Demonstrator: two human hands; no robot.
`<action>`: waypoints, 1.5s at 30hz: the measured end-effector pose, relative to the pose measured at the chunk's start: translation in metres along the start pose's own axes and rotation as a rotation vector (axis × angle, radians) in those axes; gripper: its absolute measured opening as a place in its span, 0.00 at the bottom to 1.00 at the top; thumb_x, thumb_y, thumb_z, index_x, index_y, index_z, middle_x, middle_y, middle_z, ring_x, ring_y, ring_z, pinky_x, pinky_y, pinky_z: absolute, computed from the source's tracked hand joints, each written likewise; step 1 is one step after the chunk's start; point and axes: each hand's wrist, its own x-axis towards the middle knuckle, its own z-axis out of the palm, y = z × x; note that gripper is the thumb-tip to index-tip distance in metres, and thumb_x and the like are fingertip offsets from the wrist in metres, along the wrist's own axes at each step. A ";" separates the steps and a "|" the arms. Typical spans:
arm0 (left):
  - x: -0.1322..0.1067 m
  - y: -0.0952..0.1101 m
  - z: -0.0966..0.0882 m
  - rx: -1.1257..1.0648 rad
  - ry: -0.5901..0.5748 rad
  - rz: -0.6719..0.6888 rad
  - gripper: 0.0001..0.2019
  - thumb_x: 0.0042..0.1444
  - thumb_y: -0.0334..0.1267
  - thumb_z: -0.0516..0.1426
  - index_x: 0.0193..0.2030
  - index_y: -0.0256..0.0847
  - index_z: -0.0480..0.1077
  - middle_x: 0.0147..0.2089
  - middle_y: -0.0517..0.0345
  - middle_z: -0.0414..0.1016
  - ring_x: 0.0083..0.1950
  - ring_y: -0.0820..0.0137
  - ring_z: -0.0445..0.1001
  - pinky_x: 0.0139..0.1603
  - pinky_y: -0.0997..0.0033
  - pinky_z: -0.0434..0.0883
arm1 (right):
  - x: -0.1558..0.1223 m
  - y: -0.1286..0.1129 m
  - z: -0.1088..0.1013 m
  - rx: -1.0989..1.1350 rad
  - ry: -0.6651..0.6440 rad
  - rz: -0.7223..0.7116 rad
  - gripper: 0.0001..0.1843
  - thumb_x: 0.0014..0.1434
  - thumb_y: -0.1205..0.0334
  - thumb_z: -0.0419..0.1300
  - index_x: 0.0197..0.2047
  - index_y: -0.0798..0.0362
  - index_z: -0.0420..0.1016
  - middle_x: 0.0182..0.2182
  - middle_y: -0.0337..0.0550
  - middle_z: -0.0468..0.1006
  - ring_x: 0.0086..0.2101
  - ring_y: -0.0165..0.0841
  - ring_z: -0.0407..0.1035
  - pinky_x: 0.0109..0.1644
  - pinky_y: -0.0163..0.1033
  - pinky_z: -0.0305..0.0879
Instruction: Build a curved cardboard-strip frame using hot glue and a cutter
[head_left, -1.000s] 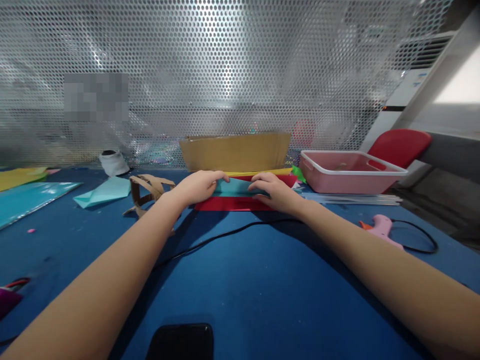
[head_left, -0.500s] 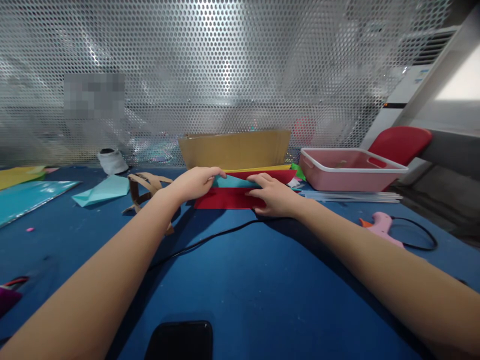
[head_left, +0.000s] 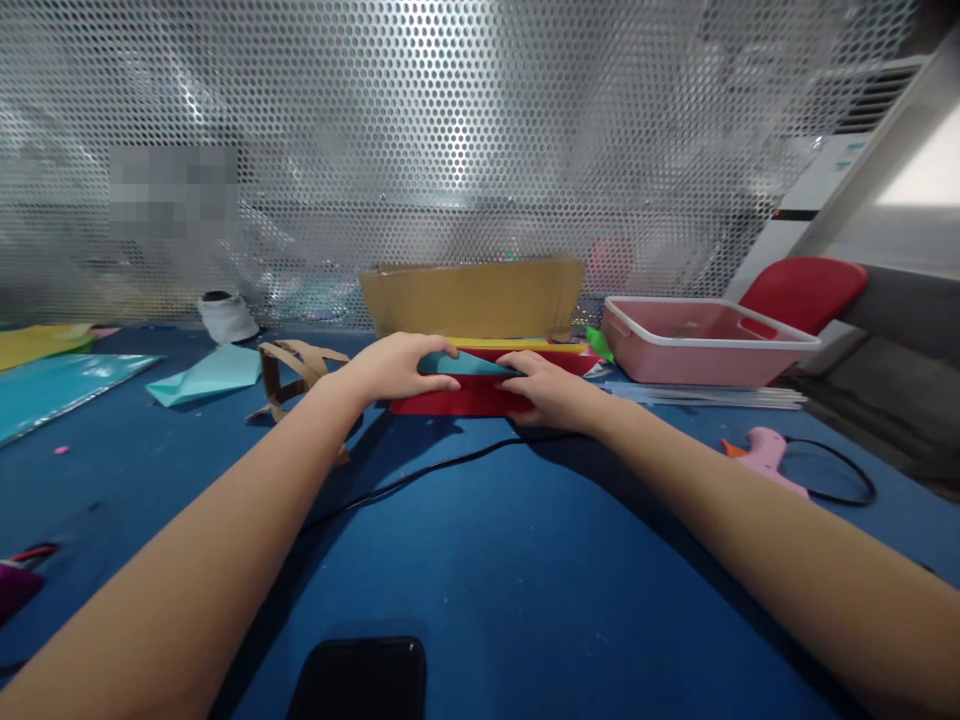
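My left hand (head_left: 394,368) is closed on the left part of a small bundle of coloured sheets, its thumb on the near side and its fingers over the top. A blue sheet (head_left: 471,365) shows between my hands, behind a red sheet (head_left: 450,402) that faces me. At the right, my right hand (head_left: 551,392) pinches the same sheets, thumb in front and fingers above. More red and a yellow sheet (head_left: 495,344) lie just behind. My fingers hide the ends of the blue sheet.
Behind the sheets stands a cardboard piece (head_left: 472,298). A pink basket (head_left: 697,355), clear sticks (head_left: 705,396) and a pink glue gun (head_left: 765,458) are at the right. Cardboard strips (head_left: 292,362) and light-blue paper (head_left: 210,375) lie left. A black cable (head_left: 442,465) and phone (head_left: 364,680) are nearer.
My left thumb has come down onto the front of the red sheet. My right fingers have drawn closer together, and the blue sheet sits slightly lower between my hands.
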 end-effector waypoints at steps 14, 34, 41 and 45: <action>0.003 -0.001 0.003 0.041 0.002 -0.025 0.15 0.64 0.45 0.48 0.49 0.46 0.72 0.41 0.58 0.79 0.39 0.66 0.75 0.39 0.71 0.67 | 0.003 0.009 0.009 0.098 0.231 0.134 0.12 0.62 0.67 0.54 0.37 0.54 0.80 0.42 0.50 0.74 0.42 0.37 0.69 0.48 0.43 0.68; 0.003 -0.004 0.006 0.010 -0.020 -0.005 0.13 0.62 0.42 0.53 0.50 0.45 0.73 0.43 0.58 0.80 0.40 0.68 0.76 0.42 0.72 0.68 | 0.008 0.005 0.006 0.202 0.241 0.355 0.09 0.58 0.69 0.60 0.28 0.53 0.80 0.33 0.44 0.77 0.36 0.34 0.70 0.43 0.40 0.66; 0.004 -0.003 0.006 0.056 -0.018 0.003 0.15 0.61 0.42 0.52 0.50 0.44 0.74 0.43 0.57 0.80 0.41 0.66 0.77 0.42 0.70 0.69 | 0.008 0.003 0.004 0.193 0.232 0.350 0.09 0.58 0.69 0.60 0.29 0.54 0.80 0.33 0.45 0.77 0.36 0.34 0.70 0.43 0.41 0.66; 0.005 -0.004 0.006 0.064 -0.016 0.009 0.14 0.60 0.40 0.52 0.49 0.45 0.75 0.44 0.58 0.81 0.42 0.66 0.77 0.44 0.71 0.69 | 0.007 0.004 0.004 0.183 0.235 0.344 0.09 0.58 0.68 0.60 0.29 0.53 0.80 0.33 0.45 0.77 0.36 0.34 0.70 0.44 0.41 0.66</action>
